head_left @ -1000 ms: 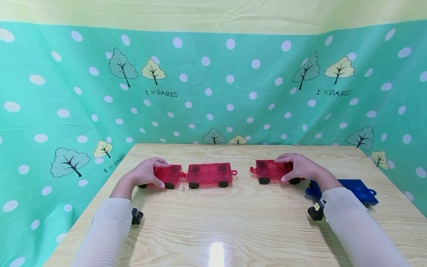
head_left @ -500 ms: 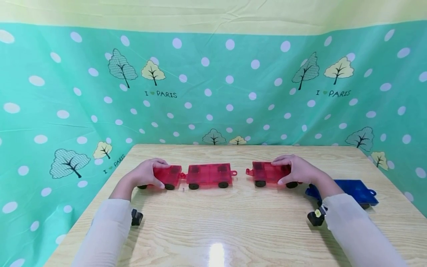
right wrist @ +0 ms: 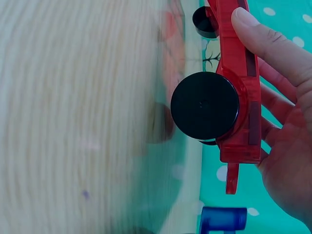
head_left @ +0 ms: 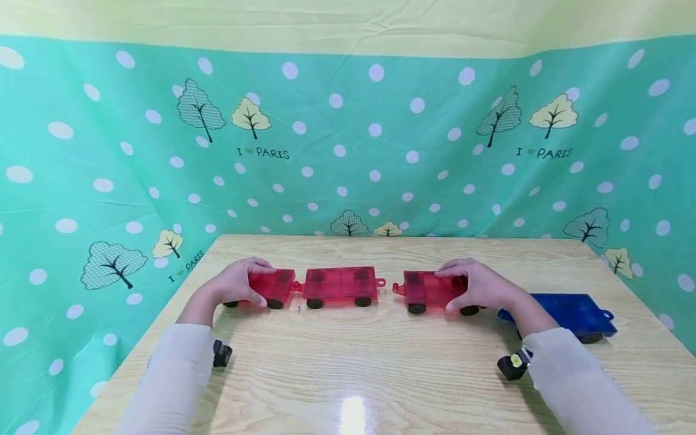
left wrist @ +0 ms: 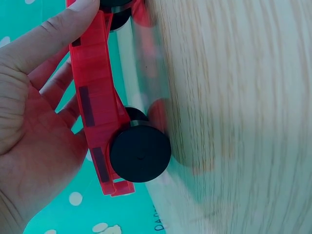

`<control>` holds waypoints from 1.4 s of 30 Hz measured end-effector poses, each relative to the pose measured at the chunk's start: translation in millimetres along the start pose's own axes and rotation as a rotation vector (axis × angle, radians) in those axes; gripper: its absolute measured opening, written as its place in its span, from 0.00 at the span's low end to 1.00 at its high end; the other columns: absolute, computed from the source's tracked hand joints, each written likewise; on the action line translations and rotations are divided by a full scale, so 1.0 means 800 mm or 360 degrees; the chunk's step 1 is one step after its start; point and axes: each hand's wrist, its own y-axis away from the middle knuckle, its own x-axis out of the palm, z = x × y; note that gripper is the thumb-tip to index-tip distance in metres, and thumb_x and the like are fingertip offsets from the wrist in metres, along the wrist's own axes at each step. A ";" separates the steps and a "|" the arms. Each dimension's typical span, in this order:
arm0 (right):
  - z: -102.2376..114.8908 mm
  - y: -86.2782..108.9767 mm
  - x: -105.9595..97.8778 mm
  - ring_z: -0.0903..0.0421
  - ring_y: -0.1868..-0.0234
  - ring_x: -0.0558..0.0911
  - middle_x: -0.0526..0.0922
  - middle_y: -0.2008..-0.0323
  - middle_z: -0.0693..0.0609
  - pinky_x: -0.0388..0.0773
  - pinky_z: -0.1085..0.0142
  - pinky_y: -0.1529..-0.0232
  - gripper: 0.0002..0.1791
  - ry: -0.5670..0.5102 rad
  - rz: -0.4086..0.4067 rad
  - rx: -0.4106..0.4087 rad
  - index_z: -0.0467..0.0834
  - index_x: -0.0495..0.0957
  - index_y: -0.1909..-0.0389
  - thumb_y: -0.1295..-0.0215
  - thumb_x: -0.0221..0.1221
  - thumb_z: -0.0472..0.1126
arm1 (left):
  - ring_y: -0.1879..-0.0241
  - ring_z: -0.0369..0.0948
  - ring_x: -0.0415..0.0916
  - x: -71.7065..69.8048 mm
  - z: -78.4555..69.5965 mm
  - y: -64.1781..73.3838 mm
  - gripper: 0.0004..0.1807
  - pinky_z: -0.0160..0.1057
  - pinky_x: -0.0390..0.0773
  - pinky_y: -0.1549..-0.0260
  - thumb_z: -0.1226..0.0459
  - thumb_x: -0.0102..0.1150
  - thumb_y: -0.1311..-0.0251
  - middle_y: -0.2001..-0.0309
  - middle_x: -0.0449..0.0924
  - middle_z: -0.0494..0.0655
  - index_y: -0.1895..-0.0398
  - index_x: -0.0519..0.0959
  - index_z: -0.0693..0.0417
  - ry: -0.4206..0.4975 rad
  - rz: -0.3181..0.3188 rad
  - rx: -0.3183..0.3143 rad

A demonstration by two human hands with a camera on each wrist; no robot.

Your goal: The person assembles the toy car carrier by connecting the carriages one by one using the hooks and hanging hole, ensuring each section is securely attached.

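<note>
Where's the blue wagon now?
In the head view, the blue wagon sits on the table's right, partly behind the right forearm, right of the nearest red wagon.

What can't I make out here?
Head view: left end of the left red car, partly hidden by the left hand.
Head view: right end of the right red car, partly hidden by the right hand.
Head view: part of the blue car, hidden by the right forearm.
Wrist views: one end of each held car, cut off at the top.
Head view, too small: whether the middle red car latches to the left one.
</note>
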 end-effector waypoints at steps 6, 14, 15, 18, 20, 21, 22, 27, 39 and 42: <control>0.002 -0.001 0.008 0.35 0.38 0.67 0.72 0.40 0.37 0.77 0.47 0.48 0.37 -0.0007 -0.0018 0.0001 0.40 0.79 0.42 0.57 0.78 0.46 | 0.38 0.59 0.61 -0.002 0.002 0.001 0.40 0.48 0.80 0.53 0.63 0.81 0.62 0.38 0.69 0.56 0.38 0.77 0.58 -0.0004 0.0001 -0.0011; 0.000 -0.005 0.016 0.36 0.38 0.67 0.73 0.40 0.38 0.77 0.47 0.49 0.39 0.0011 -0.0082 0.0093 0.42 0.80 0.42 0.58 0.79 0.49 | 0.39 0.60 0.61 -0.006 0.001 0.005 0.40 0.47 0.81 0.56 0.64 0.81 0.61 0.37 0.68 0.58 0.38 0.77 0.58 -0.0019 -0.0003 0.0002; 0.000 -0.005 0.017 0.36 0.38 0.66 0.73 0.40 0.38 0.77 0.47 0.48 0.39 0.0011 -0.0090 0.0101 0.42 0.80 0.42 0.59 0.79 0.49 | 0.39 0.60 0.61 -0.006 0.001 0.006 0.40 0.48 0.81 0.56 0.64 0.81 0.61 0.37 0.68 0.58 0.38 0.76 0.59 -0.0020 -0.0004 0.0004; -0.001 -0.006 0.018 0.36 0.38 0.66 0.73 0.40 0.38 0.75 0.46 0.46 0.40 0.0003 -0.0099 0.0114 0.41 0.80 0.42 0.59 0.79 0.50 | 0.39 0.59 0.62 -0.008 0.002 0.008 0.40 0.48 0.80 0.54 0.65 0.81 0.62 0.37 0.69 0.57 0.39 0.77 0.59 -0.0034 -0.0013 0.0013; -0.002 -0.006 0.018 0.36 0.37 0.66 0.73 0.40 0.39 0.75 0.45 0.45 0.40 -0.0007 -0.0096 0.0118 0.41 0.79 0.42 0.59 0.79 0.51 | 0.39 0.59 0.62 -0.007 0.002 0.008 0.40 0.50 0.79 0.53 0.65 0.81 0.62 0.38 0.69 0.58 0.39 0.77 0.59 -0.0046 -0.0017 0.0027; -0.002 -0.006 0.019 0.36 0.37 0.66 0.73 0.40 0.39 0.74 0.45 0.45 0.40 -0.0014 -0.0095 0.0119 0.41 0.79 0.42 0.59 0.79 0.51 | 0.40 0.60 0.62 -0.007 0.002 0.009 0.40 0.50 0.79 0.53 0.65 0.81 0.62 0.38 0.69 0.58 0.39 0.77 0.60 -0.0049 -0.0016 0.0038; -0.003 -0.006 0.019 0.36 0.37 0.66 0.73 0.40 0.39 0.74 0.45 0.45 0.40 -0.0016 -0.0094 0.0117 0.41 0.79 0.41 0.59 0.78 0.51 | 0.40 0.59 0.62 -0.007 0.002 0.009 0.40 0.50 0.79 0.53 0.66 0.81 0.62 0.38 0.69 0.58 0.39 0.77 0.59 -0.0050 -0.0019 0.0035; -0.005 -0.006 0.020 0.36 0.37 0.66 0.74 0.40 0.39 0.73 0.45 0.43 0.41 -0.0010 -0.0097 0.0088 0.41 0.79 0.41 0.58 0.78 0.53 | 0.40 0.60 0.62 -0.007 0.001 0.008 0.40 0.49 0.80 0.55 0.66 0.80 0.62 0.36 0.67 0.60 0.38 0.76 0.59 -0.0037 -0.0015 0.0008; -0.001 0.004 0.014 0.33 0.35 0.62 0.67 0.35 0.36 0.73 0.42 0.45 0.45 -0.0065 -0.0095 0.0113 0.40 0.74 0.37 0.58 0.78 0.53 | 0.35 0.63 0.57 -0.010 -0.008 0.013 0.42 0.53 0.78 0.50 0.67 0.80 0.62 0.32 0.63 0.61 0.37 0.74 0.59 -0.0076 -0.0020 0.0043; -0.001 0.008 0.012 0.33 0.34 0.61 0.67 0.34 0.36 0.73 0.42 0.44 0.44 -0.0060 -0.0114 0.0093 0.39 0.74 0.38 0.58 0.78 0.51 | 0.34 0.63 0.54 -0.010 -0.012 0.016 0.43 0.55 0.77 0.49 0.65 0.80 0.60 0.32 0.62 0.60 0.35 0.73 0.58 -0.0070 -0.0038 0.0070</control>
